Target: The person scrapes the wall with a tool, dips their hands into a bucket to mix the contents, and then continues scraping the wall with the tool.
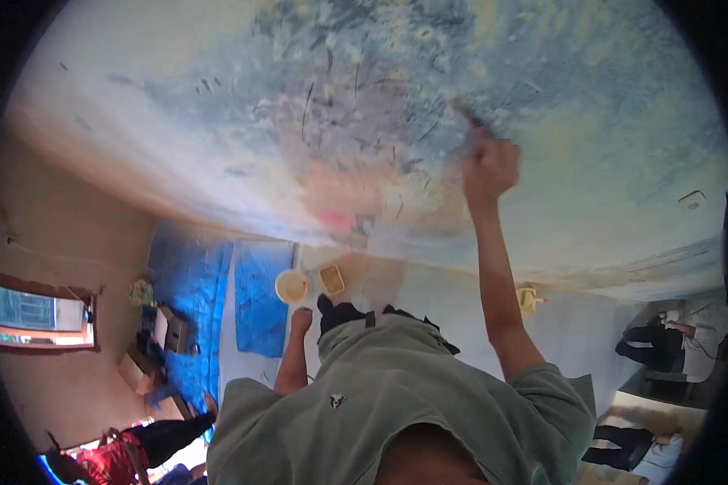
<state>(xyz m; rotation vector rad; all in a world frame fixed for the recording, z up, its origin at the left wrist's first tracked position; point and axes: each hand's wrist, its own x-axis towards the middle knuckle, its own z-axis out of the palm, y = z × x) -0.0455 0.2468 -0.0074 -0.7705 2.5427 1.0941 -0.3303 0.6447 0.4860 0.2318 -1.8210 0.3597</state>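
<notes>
My right hand [492, 168] is raised against the painted wall [364, 121], its fingers closed around a paintbrush [473, 120]. The brush is slightly smeared, and its dark tip overlaps the blue-grey paint. Low at my left side hangs my left hand [301, 318], fingers curled in; I cannot tell whether it holds anything. Just beyond its knuckles in this view is a round pale bucket [291, 287] with a small red spot by its rim.
A small rectangular tray [332, 280] stands beside the bucket. Yellowish containers [529, 300] are by the wall's foot at right. Blue sheeting [263, 303] covers floor at left, near cardboard boxes [140, 369]. A person in red [113, 461] is lower left; other people [663, 343] are at right.
</notes>
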